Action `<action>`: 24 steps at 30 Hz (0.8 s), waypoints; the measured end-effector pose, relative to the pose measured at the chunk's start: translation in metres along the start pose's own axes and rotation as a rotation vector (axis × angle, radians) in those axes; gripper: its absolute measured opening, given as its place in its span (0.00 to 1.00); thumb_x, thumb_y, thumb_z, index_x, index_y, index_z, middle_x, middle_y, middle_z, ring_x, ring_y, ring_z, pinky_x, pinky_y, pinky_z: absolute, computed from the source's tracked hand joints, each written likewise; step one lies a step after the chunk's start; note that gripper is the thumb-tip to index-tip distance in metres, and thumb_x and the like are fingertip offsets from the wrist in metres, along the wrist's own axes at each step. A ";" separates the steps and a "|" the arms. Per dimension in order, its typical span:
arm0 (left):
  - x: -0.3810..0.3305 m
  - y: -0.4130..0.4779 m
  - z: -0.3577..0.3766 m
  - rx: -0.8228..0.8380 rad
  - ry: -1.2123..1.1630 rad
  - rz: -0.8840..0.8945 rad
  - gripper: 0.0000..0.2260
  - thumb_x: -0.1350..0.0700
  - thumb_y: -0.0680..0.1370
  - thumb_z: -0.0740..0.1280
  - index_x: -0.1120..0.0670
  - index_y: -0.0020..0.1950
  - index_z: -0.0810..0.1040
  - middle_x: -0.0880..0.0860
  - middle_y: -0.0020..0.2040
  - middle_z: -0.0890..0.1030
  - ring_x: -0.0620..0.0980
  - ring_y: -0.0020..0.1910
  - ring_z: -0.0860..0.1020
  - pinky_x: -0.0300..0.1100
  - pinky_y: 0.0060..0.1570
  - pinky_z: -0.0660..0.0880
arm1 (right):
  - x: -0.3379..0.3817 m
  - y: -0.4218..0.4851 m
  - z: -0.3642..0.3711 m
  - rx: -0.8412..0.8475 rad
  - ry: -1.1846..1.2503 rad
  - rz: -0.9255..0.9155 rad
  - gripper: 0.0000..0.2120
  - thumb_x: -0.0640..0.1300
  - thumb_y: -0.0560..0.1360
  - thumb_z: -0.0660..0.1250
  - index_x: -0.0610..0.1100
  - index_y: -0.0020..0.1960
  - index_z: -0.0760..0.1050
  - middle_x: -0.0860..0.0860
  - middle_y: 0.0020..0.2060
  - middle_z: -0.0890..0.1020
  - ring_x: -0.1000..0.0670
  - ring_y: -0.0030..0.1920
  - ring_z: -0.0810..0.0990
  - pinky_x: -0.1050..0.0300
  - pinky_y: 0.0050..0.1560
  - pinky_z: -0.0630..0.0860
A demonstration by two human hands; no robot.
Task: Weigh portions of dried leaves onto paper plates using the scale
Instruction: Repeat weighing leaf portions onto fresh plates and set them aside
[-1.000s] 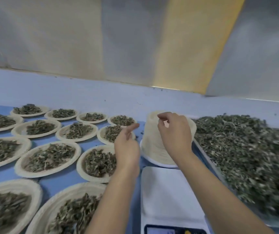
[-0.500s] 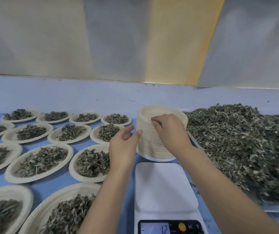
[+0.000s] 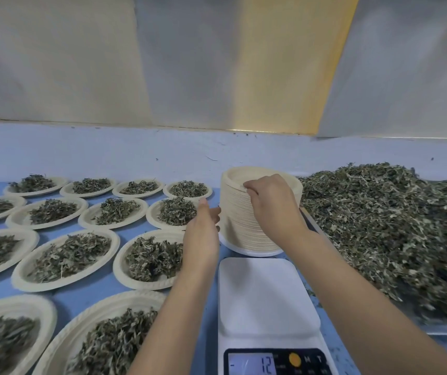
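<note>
A tall stack of empty paper plates [image 3: 240,212] stands behind the white scale [image 3: 265,296]. My right hand [image 3: 272,205] pinches the rim of the top plate of the stack. My left hand [image 3: 203,231] lies open against the stack's left side, fingers straight. The scale's platform is bare and its display [image 3: 253,364] reads minus 12. A large heap of dried leaves [image 3: 384,228] lies on a tray at the right.
Several paper plates with leaf portions [image 3: 66,257] cover the blue table at the left in rows. A pale wall [image 3: 162,152] runs right behind the stack. The leaf tray's metal edge [image 3: 308,220] passes close to my right wrist.
The view has steadied and dropped slightly. My right hand has settled on the top plate's rim, and my left hand has moved up against the side of the stack.
</note>
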State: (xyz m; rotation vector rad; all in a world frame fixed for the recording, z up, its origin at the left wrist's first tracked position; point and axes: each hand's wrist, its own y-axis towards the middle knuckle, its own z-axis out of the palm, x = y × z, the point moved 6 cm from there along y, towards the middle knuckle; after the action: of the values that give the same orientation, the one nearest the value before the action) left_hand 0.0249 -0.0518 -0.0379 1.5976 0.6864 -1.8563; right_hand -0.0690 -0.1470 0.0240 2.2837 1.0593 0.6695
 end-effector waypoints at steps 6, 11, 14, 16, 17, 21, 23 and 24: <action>-0.003 -0.002 0.005 0.026 0.053 0.044 0.15 0.57 0.81 0.58 0.55 0.68 0.70 0.52 0.59 0.76 0.50 0.56 0.77 0.50 0.63 0.70 | 0.010 -0.010 -0.012 -0.156 0.079 -0.098 0.13 0.30 0.77 0.60 0.35 0.58 0.79 0.41 0.49 0.83 0.39 0.54 0.74 0.58 0.53 0.65; -0.013 -0.008 -0.001 0.031 -0.161 0.042 0.11 0.51 0.81 0.61 0.53 0.58 0.76 0.51 0.52 0.81 0.46 0.44 0.81 0.39 0.42 0.76 | 0.034 -0.041 -0.024 -0.223 0.143 -0.257 0.14 0.34 0.73 0.60 0.32 0.52 0.81 0.41 0.42 0.83 0.38 0.46 0.79 0.57 0.48 0.71; -0.019 -0.008 -0.008 0.009 -0.198 0.047 0.10 0.50 0.80 0.62 0.55 0.48 0.77 0.54 0.43 0.81 0.48 0.36 0.81 0.39 0.37 0.75 | 0.040 -0.060 -0.027 -0.241 0.137 -0.337 0.11 0.32 0.73 0.63 0.31 0.52 0.80 0.42 0.42 0.83 0.39 0.45 0.79 0.57 0.49 0.70; -0.021 -0.009 -0.012 -0.009 -0.145 0.060 0.07 0.54 0.79 0.63 0.56 0.46 0.77 0.54 0.39 0.79 0.45 0.30 0.77 0.37 0.33 0.71 | 0.040 -0.068 -0.027 -0.229 0.162 -0.357 0.11 0.30 0.71 0.66 0.32 0.52 0.81 0.42 0.42 0.83 0.40 0.45 0.79 0.56 0.51 0.71; -0.021 -0.009 -0.014 -0.014 -0.122 0.058 0.06 0.57 0.79 0.64 0.57 0.44 0.77 0.53 0.37 0.78 0.43 0.27 0.75 0.36 0.31 0.70 | 0.039 -0.071 -0.027 -0.215 0.199 -0.355 0.10 0.31 0.72 0.67 0.33 0.51 0.81 0.44 0.42 0.83 0.41 0.46 0.79 0.54 0.54 0.72; -0.025 -0.007 -0.024 -0.038 -0.053 0.038 0.06 0.61 0.77 0.63 0.56 0.40 0.76 0.48 0.24 0.74 0.42 0.20 0.69 0.35 0.26 0.69 | 0.023 -0.074 -0.034 -0.188 0.418 -0.084 0.13 0.42 0.73 0.67 0.42 0.56 0.81 0.51 0.53 0.82 0.49 0.60 0.73 0.47 0.70 0.62; -0.026 -0.007 -0.027 -0.021 -0.018 0.023 0.05 0.61 0.77 0.63 0.56 0.41 0.77 0.45 0.20 0.72 0.42 0.19 0.68 0.35 0.24 0.69 | 0.004 -0.072 -0.042 -0.209 0.491 0.124 0.18 0.40 0.76 0.65 0.44 0.65 0.75 0.52 0.65 0.74 0.50 0.69 0.65 0.51 0.72 0.58; -0.027 -0.008 -0.028 -0.003 0.002 0.013 0.05 0.62 0.76 0.63 0.56 0.42 0.77 0.44 0.19 0.71 0.41 0.19 0.68 0.34 0.23 0.69 | -0.007 -0.072 -0.045 -0.210 0.536 0.227 0.21 0.38 0.76 0.64 0.44 0.69 0.71 0.53 0.69 0.71 0.51 0.70 0.64 0.51 0.73 0.57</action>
State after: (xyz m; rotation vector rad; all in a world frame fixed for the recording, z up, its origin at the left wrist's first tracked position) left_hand 0.0413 -0.0234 -0.0152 1.5988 0.6777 -1.8438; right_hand -0.1396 -0.1015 0.0100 2.1045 0.8999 1.4724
